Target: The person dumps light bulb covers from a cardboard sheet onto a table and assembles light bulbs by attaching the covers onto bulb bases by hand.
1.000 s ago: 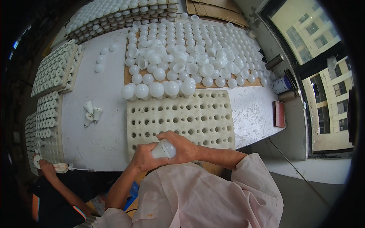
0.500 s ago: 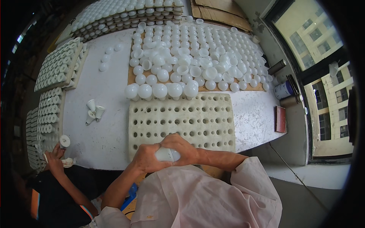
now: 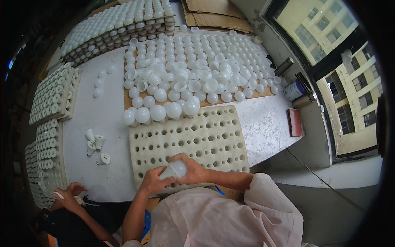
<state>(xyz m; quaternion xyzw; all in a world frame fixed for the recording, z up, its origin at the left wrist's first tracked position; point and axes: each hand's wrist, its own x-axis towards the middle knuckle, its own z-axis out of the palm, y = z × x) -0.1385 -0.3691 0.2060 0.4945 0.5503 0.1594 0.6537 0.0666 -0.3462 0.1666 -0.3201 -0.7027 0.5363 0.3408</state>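
Observation:
Both my hands are around one white light bulb [image 3: 178,168], tilted over the near edge of the foam tray. My left hand [image 3: 155,180] grips its tapered white base, while my right hand [image 3: 192,169] wraps round the frosted dome. The pale foam tray [image 3: 189,140], full of round holes, lies in front of me. A row of finished-looking bulbs [image 3: 158,113] with round domes stands along its far left edge.
Loose frosted domes [image 3: 210,85] cover a cardboard sheet behind the tray. Several bulb bases [image 3: 99,142] lie on the table at left, near trays of bases [image 3: 48,99]. A co-worker's hands [image 3: 70,196] are at lower left. Cans [image 3: 293,90] and a red box [image 3: 294,122] stand at right.
My view has turned slightly. My hands have shifted apart a little, showing more of the bulb. Another base now lies beside the left group, and the co-worker's hand no longer holds it.

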